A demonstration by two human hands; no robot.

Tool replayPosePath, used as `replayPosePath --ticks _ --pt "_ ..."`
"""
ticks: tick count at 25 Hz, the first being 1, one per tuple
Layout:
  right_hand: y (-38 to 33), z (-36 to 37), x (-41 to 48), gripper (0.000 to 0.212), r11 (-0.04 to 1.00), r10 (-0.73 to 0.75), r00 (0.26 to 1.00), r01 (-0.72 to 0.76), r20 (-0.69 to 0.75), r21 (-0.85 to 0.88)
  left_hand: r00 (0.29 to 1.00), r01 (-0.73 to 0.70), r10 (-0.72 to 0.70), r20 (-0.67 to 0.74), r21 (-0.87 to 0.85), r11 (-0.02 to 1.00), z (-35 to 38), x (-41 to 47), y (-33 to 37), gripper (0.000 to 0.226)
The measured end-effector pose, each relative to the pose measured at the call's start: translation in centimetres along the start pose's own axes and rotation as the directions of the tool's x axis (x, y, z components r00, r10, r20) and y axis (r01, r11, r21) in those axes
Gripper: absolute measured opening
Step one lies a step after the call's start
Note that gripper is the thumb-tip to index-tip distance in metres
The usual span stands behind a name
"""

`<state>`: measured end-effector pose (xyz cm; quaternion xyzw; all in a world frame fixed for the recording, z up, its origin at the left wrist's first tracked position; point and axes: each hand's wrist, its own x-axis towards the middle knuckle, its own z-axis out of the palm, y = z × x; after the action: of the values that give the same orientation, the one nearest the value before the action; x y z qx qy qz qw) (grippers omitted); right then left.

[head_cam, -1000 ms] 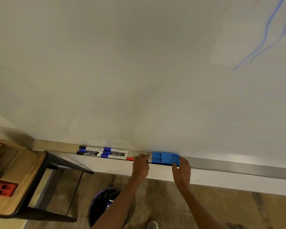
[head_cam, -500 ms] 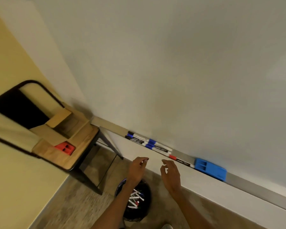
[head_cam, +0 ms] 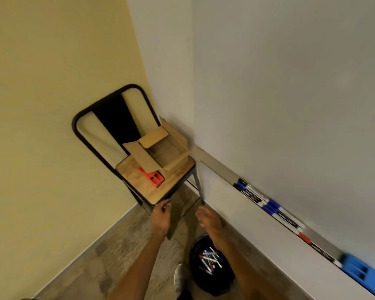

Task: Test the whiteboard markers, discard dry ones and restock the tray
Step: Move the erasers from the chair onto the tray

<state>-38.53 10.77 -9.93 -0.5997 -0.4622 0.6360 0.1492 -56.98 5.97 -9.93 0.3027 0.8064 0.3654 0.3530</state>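
The whiteboard markers with black, blue and red caps (head_cam: 268, 205) are laid in a row on the grey metal tray (head_cam: 214, 167), well apart from both hands. The left hand (head_cam: 160, 217), with fingers loosely curled, is seen near the front edge of the wooden chair seat (head_cam: 139, 180). The right hand (head_cam: 210, 221) is relaxed above the dark round bin (head_cam: 210, 278). Nothing is held.
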Motion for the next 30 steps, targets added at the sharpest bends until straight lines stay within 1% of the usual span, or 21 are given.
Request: replayPosePath --ticks 2,3,4,8,11,12,14,16,19,21,22,24,27,30 --pt "-1.3 2.4 1.1 0.032 0.982 0.081 0.996 -0.087 0.039 0.168 1.0 0.017 -0.018 -0.023 -0.03 0.999 -2.2 2.1 -1.1 0.029" --pt "-1.8 3.4 1.5 0.032 0.971 0.101 0.994 -0.11 0.052 0.213 0.999 0.033 -0.034 -0.029 -0.047 0.998 -3.2 3.1 -1.4 0.029" --pt "-2.2 4.6 2.3 0.033 0.965 0.113 0.991 -0.126 0.068 0.229 0.998 0.051 -0.054 -0.036 -0.07 0.996 -4.2 4.4 -1.8 0.029" --pt "-4.0 8.2 5.1 0.039 0.967 0.141 0.985 -0.159 0.103 0.2 0.993 0.105 -0.112 -0.045 -0.134 0.985 -6.9 9.4 -2.4 0.032" --pt "-6.0 10.3 6.6 0.039 0.951 0.179 0.977 -0.202 0.112 0.236 0.987 0.155 -0.16 -0.025 -0.144 0.977 -8.5 12.5 -1.8 0.041" --pt "-6.6 11.1 7.1 0.04 0.946 0.184 0.976 -0.209 0.119 0.247 0.988 0.149 -0.154 -0.02 -0.138 0.979 -9.0 13.6 -1.5 0.045" --pt "-7.8 12.6 8.6 0.042 0.93 0.206 0.97 -0.236 0.131 0.283 0.992 0.119 -0.121 -0.026 -0.072 0.99 -10.2 15.7 -0.5 0.048" --pt "-8.7 13.8 10.0 0.041 0.911 0.223 0.967 -0.252 0.124 0.327 0.995 0.084 -0.082 -0.047 0.044 0.995 -10.8 18.3 0.3 0.049" --pt "-9.2 15.4 12.2 0.027 0.913 0.173 0.979 -0.201 0.11 0.354 1.0 0.012 -0.014 0.01 0.176 0.984 -11.0 21.7 0.5 0.047" --pt "-9.4 16.2 13.4 0.032 0.912 0.119 0.986 -0.155 0.116 0.379 0.999 -0.033 0.024 0.049 0.195 0.98 -10.5 24.1 -0.4 0.035" --pt "-9.5 16.5 13.9 0.035 0.907 0.099 0.988 -0.139 0.12 0.397 0.998 -0.032 0.018 0.065 0.209 0.977 -10.1 25.2 -1.3 0.029" --pt "-10.0 16.8 14.6 0.034 0.902 0.082 0.988 -0.129 0.132 0.411 0.997 -0.025 0.01 0.073 0.208 0.978 -9.6 25.7 -1.4 0.02" --pt "-10.1 17.1 14.5 0.032 0.882 0.1 0.984 -0.157 0.149 0.443 1.0 0.002 0.0 -0.016 0.176 0.984 -9.7 24.1 -1.0 0.028" --pt "-9.8 16.8 13.8 0.026 0.883 0.123 0.983 -0.173 0.139 0.437 0.998 0.033 -0.019 -0.062 0.231 0.972 -9.8 22.2 -1.0 0.037"
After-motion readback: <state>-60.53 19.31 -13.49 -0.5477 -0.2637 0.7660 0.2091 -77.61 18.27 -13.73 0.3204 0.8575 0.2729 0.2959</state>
